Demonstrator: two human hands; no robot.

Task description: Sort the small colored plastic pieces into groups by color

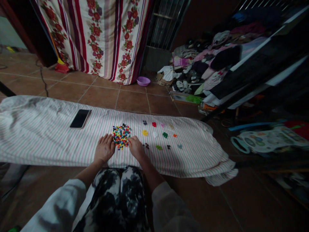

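Observation:
A pile of small mixed-colour pieces lies on the striped cloth. My left hand rests flat at the pile's left edge, fingers out. At the right edge my right hand is closed, fingertips pressed together; anything in them is too small to make out. Right of the pile are small single-colour groups in rows: red, yellow, white, dark green, orange, light green and several others. The right hand is beside a dark group.
A phone lies on the cloth to the left. Beyond, on the tiled floor, are a purple bowl, a flowered curtain and heaped clothes. A patterned board is at the right.

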